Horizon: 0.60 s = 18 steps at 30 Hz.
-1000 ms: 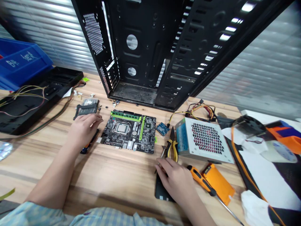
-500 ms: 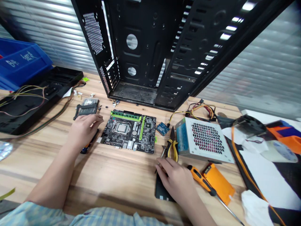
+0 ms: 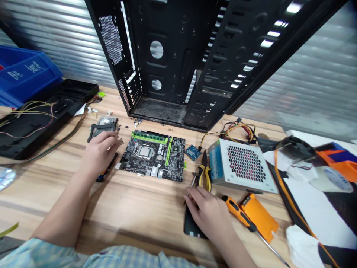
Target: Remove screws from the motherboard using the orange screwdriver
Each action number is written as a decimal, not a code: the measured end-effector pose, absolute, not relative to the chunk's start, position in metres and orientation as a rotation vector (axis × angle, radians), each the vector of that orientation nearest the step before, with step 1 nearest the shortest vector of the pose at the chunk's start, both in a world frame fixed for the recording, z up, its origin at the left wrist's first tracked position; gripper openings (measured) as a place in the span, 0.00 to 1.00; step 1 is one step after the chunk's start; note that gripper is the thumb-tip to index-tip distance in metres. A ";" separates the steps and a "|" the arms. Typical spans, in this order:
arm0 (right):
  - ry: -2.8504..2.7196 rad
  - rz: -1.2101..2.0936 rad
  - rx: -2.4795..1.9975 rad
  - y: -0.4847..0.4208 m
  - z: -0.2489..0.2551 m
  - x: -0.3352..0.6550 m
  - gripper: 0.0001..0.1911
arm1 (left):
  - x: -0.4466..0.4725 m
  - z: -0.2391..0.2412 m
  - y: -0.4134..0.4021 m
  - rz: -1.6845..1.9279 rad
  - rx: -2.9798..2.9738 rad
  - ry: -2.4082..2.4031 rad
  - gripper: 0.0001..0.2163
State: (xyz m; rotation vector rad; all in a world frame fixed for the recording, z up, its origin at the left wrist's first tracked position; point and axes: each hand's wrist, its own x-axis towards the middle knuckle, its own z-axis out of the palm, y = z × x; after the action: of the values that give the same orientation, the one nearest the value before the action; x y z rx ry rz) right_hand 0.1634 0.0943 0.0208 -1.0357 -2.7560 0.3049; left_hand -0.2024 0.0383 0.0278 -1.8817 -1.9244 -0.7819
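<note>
My left hand hovers left of the motherboard, its thumb and fingers pinched together. A tiny dark thing shows at the fingertips, too small to name. A black hard-drive bracket lies just behind this hand, and a dark object with blue and orange parts is partly covered by it. My right hand rests over a black flat object, fingers closed around a thin metal tool. Beside those fingers lie yellow-and-black pliers. On the motherboard, the silver processor sits in its socket.
An open black computer case stands behind the motherboard. To the right are a power supply, an orange screwdriver and an orange drive. A blue bin stands over a black panel at left.
My left hand has shifted up slightly, with its knuckles raised and fingers still pinched. My right hand has stayed in place.
</note>
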 end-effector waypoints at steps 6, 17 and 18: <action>-2.758 0.312 -1.050 0.095 0.021 0.163 0.10 | -0.204 0.028 0.039 -0.792 -1.939 -1.886 0.05; -2.765 0.298 -1.062 0.094 0.021 0.163 0.10 | -0.202 0.029 0.039 -0.774 -1.909 -1.898 0.04; -2.764 0.293 -1.059 0.094 0.021 0.163 0.10 | -0.203 0.029 0.038 -0.772 -1.908 -1.902 0.04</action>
State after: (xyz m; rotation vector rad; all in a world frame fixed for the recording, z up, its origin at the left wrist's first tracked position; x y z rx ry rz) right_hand 0.1632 0.0942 0.0211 -1.0590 -2.7640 0.2929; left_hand -0.2026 0.0383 0.0288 -1.9084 -1.9016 -0.7717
